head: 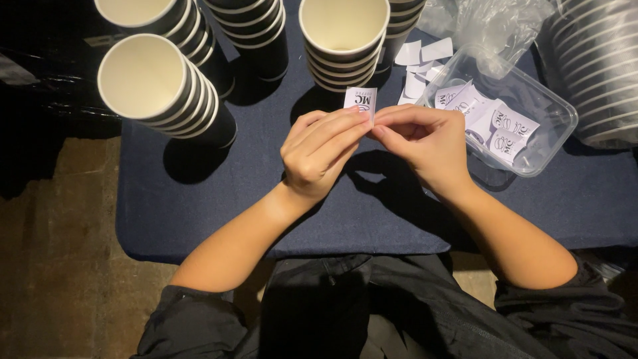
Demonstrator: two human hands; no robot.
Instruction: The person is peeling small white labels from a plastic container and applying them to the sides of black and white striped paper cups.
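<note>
White paper sticker (360, 102) is pinched between the fingertips of the left hand (319, 154) and right hand (425, 143), both closed on it above the dark blue surface (199, 206), just before a cup stack (343, 40).

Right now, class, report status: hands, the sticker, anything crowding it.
Left hand and right hand pinch one white sticker together. Cup stack just behind. Clear tub of stickers at right.
</note>
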